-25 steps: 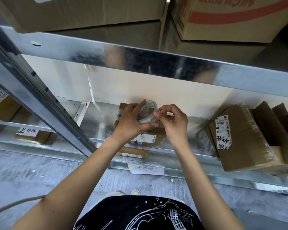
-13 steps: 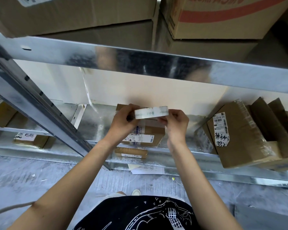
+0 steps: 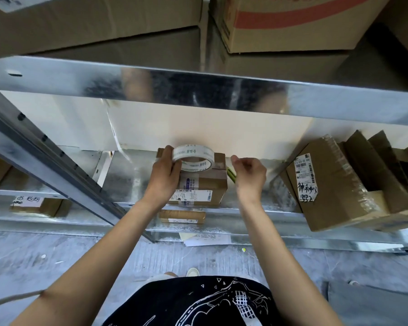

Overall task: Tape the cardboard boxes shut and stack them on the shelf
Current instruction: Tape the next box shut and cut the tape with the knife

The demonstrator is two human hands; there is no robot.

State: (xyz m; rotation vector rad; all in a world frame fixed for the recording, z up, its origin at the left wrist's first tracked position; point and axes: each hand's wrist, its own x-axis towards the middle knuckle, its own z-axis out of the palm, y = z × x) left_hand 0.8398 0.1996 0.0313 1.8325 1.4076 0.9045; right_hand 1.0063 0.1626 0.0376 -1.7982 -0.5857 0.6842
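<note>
1. Head view: tape roll [image 3: 193, 158] gripped in left hand [image 3: 163, 176], held just above small cardboard box [image 3: 204, 182] on the metal shelf [image 3: 132, 177].
2. Right hand [image 3: 250, 174] beside the roll, fingers curled in a pinch, likely on the clear tape end; strip itself too faint to confirm.
3. Box lying flat, flaps down, some tape apparently already across its top.
4. Larger labelled box [image 3: 325, 184] tilted at shelf's right.
5. Progress: taping under way, early to middle; sealing, cutting and stacking apparently left.
</note>
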